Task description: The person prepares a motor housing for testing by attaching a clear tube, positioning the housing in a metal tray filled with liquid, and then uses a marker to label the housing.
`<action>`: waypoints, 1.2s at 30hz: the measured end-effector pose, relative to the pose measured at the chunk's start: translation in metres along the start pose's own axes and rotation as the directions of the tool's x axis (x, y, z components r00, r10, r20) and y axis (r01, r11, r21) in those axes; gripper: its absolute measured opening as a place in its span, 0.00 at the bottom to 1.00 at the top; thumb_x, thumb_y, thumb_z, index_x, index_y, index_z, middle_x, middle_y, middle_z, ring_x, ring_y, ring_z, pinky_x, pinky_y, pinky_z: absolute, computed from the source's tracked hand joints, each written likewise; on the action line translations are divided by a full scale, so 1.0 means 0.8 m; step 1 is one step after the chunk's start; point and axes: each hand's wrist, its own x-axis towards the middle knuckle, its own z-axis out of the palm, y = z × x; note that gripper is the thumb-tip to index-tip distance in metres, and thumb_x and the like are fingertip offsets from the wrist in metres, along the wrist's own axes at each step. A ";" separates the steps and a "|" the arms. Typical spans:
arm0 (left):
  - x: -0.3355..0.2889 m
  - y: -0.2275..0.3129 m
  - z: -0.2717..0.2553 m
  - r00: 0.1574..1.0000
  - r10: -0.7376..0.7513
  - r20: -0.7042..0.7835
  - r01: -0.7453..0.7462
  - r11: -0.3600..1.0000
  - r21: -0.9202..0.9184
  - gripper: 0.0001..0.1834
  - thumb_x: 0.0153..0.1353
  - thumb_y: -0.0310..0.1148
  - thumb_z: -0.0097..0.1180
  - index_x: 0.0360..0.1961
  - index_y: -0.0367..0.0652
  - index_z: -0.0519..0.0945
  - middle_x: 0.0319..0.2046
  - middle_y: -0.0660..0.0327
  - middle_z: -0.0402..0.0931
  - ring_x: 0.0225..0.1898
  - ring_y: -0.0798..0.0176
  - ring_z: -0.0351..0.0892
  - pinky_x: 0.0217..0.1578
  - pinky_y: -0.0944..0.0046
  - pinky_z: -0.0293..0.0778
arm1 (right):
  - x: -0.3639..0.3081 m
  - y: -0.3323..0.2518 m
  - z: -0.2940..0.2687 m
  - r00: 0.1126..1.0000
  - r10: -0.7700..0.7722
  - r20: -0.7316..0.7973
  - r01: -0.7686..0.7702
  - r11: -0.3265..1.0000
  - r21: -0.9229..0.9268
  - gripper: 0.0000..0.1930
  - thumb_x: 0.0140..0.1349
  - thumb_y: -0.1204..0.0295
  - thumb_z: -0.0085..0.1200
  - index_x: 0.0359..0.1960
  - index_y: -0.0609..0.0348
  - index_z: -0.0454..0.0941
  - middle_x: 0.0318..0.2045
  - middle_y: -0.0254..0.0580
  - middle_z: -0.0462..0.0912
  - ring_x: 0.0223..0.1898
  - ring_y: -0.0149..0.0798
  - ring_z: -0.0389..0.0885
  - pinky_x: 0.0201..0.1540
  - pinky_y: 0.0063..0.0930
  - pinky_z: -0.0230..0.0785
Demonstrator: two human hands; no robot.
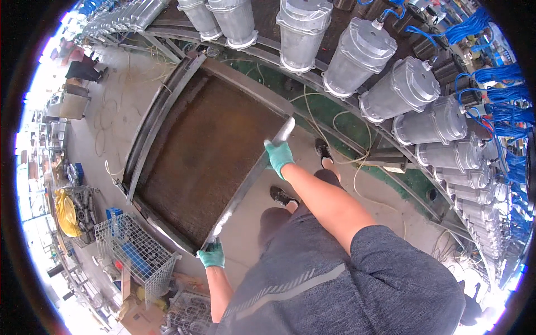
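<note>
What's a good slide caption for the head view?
Green-gloved left hand and right hand grip a brown metal-framed tabletop near silver cylindrical housings.

Heathered dark grey short-sleeved shirt [402,273] with pale slanting band [301,288], green gloves [279,157], black shoes [282,195]

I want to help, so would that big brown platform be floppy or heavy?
The brown platform is probably stiff, since a metal rim edges it. It's likely heavy too: it looks broad, and the left hand and right hand both hold its edge.
</note>
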 end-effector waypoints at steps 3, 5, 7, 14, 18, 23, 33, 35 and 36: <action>-0.006 -0.012 -0.034 0.998 -0.047 0.033 0.048 0.998 -0.032 0.42 0.69 0.61 0.32 0.67 0.35 0.69 0.67 0.48 0.69 0.67 0.42 0.69 0.68 0.42 0.66 | -0.027 0.003 -0.030 0.999 0.025 0.023 -0.024 0.999 -0.043 0.31 0.63 0.53 0.63 0.54 0.70 0.72 0.47 0.63 0.82 0.41 0.54 0.85 0.40 0.44 0.81; 0.000 -0.021 -0.059 0.997 -0.010 0.075 0.014 0.999 -0.046 0.42 0.69 0.63 0.30 0.65 0.37 0.73 0.64 0.49 0.74 0.64 0.43 0.72 0.66 0.41 0.67 | -0.040 0.003 -0.053 0.999 -0.001 0.044 0.005 0.997 -0.071 0.30 0.63 0.54 0.63 0.54 0.69 0.72 0.45 0.59 0.83 0.38 0.51 0.85 0.39 0.42 0.82; -0.004 -0.030 -0.082 0.996 0.028 0.082 -0.026 0.999 -0.022 0.42 0.69 0.64 0.28 0.62 0.39 0.75 0.61 0.50 0.77 0.62 0.44 0.75 0.63 0.40 0.69 | -0.073 -0.010 -0.069 0.993 0.086 0.082 -0.085 0.996 -0.017 0.26 0.65 0.55 0.62 0.52 0.66 0.73 0.39 0.51 0.82 0.35 0.44 0.83 0.31 0.40 0.82; -0.057 -0.091 -0.099 0.995 0.004 0.103 -0.004 1.000 -0.002 0.40 0.71 0.65 0.26 0.63 0.47 0.75 0.59 0.54 0.78 0.58 0.45 0.77 0.60 0.40 0.72 | -0.063 0.048 -0.131 0.994 0.072 0.081 -0.080 0.992 0.100 0.27 0.66 0.58 0.62 0.57 0.64 0.69 0.48 0.49 0.80 0.42 0.43 0.82 0.39 0.39 0.82; -0.083 -0.113 -0.109 1.000 0.004 -0.003 -0.004 0.999 -0.034 0.38 0.72 0.63 0.28 0.64 0.46 0.75 0.61 0.55 0.77 0.59 0.44 0.76 0.62 0.38 0.70 | -0.058 0.067 -0.155 0.995 0.087 0.044 -0.089 0.994 0.064 0.25 0.66 0.57 0.61 0.55 0.63 0.71 0.45 0.45 0.80 0.42 0.43 0.81 0.35 0.41 0.82; -0.087 -0.145 -0.147 0.991 0.002 0.137 0.015 0.993 -0.119 0.31 0.73 0.58 0.32 0.61 0.50 0.76 0.59 0.58 0.77 0.56 0.48 0.76 0.61 0.39 0.70 | -0.045 0.084 -0.197 0.990 0.060 0.127 -0.060 0.998 -0.005 0.20 0.68 0.57 0.60 0.48 0.61 0.75 0.40 0.39 0.81 0.41 0.40 0.77 0.45 0.39 0.76; -0.099 -0.190 -0.193 0.993 -0.001 0.114 0.030 0.967 -0.254 0.39 0.72 0.66 0.34 0.71 0.50 0.66 0.70 0.58 0.64 0.67 0.45 0.64 0.68 0.34 0.58 | 0.022 0.146 -0.228 0.998 -0.048 0.049 0.043 0.994 0.100 0.25 0.69 0.59 0.60 0.64 0.48 0.68 0.50 0.42 0.80 0.43 0.46 0.83 0.41 0.49 0.83; -0.109 -0.195 -0.208 0.993 -0.028 0.112 0.057 0.961 -0.270 0.39 0.72 0.66 0.35 0.70 0.49 0.66 0.70 0.56 0.65 0.66 0.43 0.64 0.68 0.34 0.58 | -0.056 0.081 -0.227 0.978 0.109 0.178 -0.147 0.965 0.217 0.27 0.68 0.57 0.61 0.65 0.45 0.67 0.53 0.42 0.79 0.49 0.50 0.81 0.47 0.55 0.81; -0.123 -0.195 -0.228 0.995 -0.034 0.098 0.055 0.974 -0.222 0.39 0.72 0.66 0.37 0.69 0.47 0.66 0.67 0.54 0.67 0.66 0.41 0.64 0.67 0.35 0.59 | -0.042 0.108 -0.226 0.957 0.156 0.243 -0.207 0.958 0.200 0.28 0.66 0.52 0.61 0.64 0.44 0.68 0.53 0.43 0.79 0.48 0.51 0.80 0.47 0.56 0.80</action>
